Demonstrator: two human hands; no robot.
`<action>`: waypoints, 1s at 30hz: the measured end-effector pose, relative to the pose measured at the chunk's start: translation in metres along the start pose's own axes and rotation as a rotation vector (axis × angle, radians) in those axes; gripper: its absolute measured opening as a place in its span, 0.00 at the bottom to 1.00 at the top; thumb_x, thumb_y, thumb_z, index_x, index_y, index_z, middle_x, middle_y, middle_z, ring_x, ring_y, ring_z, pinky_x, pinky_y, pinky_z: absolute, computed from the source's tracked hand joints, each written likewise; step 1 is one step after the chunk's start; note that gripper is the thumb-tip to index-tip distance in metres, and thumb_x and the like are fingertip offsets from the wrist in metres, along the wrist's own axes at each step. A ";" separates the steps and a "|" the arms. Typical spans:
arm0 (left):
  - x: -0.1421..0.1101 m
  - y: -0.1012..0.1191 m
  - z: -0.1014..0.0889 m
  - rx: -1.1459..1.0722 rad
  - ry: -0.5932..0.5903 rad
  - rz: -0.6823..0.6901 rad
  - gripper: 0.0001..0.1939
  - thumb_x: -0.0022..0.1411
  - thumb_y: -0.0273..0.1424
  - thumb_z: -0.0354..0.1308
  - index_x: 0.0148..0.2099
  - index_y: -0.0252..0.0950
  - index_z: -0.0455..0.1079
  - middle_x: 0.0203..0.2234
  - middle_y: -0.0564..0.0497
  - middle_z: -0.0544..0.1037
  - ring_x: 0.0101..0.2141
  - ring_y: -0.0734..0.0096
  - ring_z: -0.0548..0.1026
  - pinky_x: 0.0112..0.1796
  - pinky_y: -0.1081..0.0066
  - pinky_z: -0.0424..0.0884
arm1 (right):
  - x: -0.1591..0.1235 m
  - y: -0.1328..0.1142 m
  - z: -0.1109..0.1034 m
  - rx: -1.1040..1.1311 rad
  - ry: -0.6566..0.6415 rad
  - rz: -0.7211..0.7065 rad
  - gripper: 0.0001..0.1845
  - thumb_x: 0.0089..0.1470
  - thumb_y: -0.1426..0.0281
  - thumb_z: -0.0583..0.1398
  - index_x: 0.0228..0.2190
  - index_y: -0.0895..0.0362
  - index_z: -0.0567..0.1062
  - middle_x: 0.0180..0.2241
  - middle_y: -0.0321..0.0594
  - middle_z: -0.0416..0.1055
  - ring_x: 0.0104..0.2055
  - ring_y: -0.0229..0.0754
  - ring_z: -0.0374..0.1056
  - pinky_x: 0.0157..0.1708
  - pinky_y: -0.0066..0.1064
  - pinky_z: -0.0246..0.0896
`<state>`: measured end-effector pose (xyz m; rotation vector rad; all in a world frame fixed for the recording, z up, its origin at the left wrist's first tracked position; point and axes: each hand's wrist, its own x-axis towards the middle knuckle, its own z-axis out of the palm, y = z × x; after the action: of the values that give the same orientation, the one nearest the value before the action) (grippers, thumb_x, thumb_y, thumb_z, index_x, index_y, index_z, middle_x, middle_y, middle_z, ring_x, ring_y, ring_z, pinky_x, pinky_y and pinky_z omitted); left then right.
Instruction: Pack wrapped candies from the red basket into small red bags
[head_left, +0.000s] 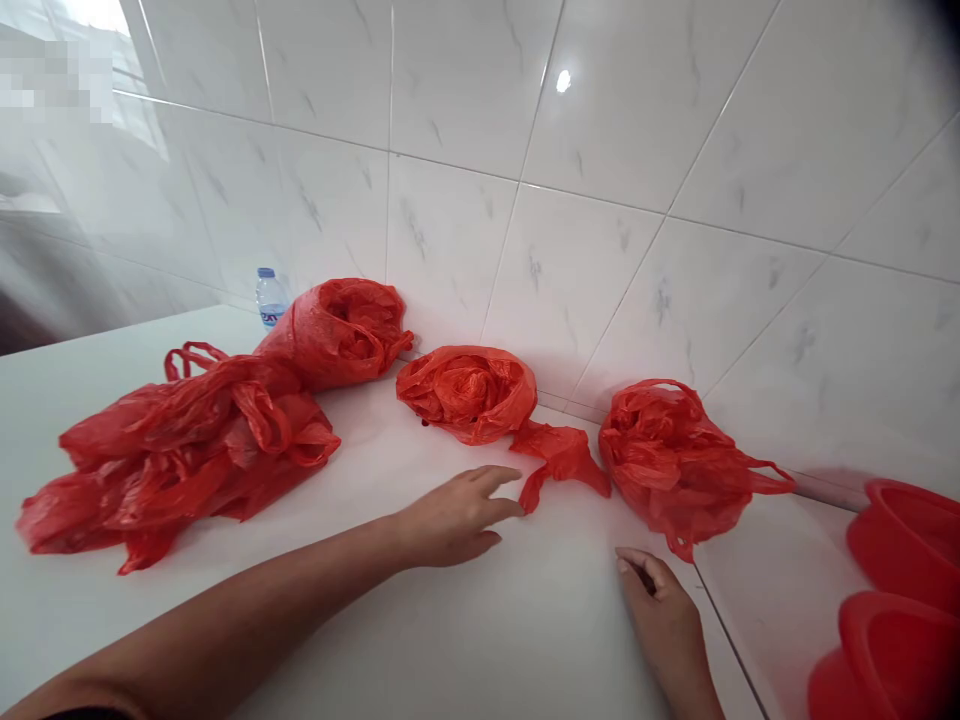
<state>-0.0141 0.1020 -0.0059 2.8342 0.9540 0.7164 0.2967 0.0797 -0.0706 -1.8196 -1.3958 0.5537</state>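
Note:
My left hand (457, 515) reaches over the white table with its fingers spread. Its fingertips are close to the hanging end of a crumpled red plastic bag (559, 455); whether they touch it I cannot tell. Just behind lies a bunched, rounded red plastic bag (469, 390). My right hand (664, 625) is held low with thumb and fingers curled together, and nothing shows between them. Beyond it, a filled red plastic bag (675, 460) with loop handles leans near the wall. What the bags contain is hidden.
On the left lie a heap of red plastic bags (202, 450) and a full red bag (341, 335). A water bottle (270, 298) stands behind them. Two red plastic tubs (892, 660) sit at the right edge. A tiled wall (600, 250) bounds the table (360, 640).

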 end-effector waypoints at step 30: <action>0.096 0.011 0.090 -1.474 0.007 -0.408 0.20 0.50 0.46 0.64 0.30 0.34 0.66 0.19 0.57 0.69 0.19 0.79 0.64 0.23 0.76 0.60 | -0.024 -0.045 0.023 0.703 -0.030 -0.006 0.34 0.53 0.56 0.59 0.58 0.49 0.56 0.53 0.44 0.65 0.54 0.46 0.63 0.52 0.41 0.60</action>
<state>0.0996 0.1573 -0.0445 1.3117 0.5354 0.8340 0.2453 0.0692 -0.0524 -1.2387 -1.0368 0.9322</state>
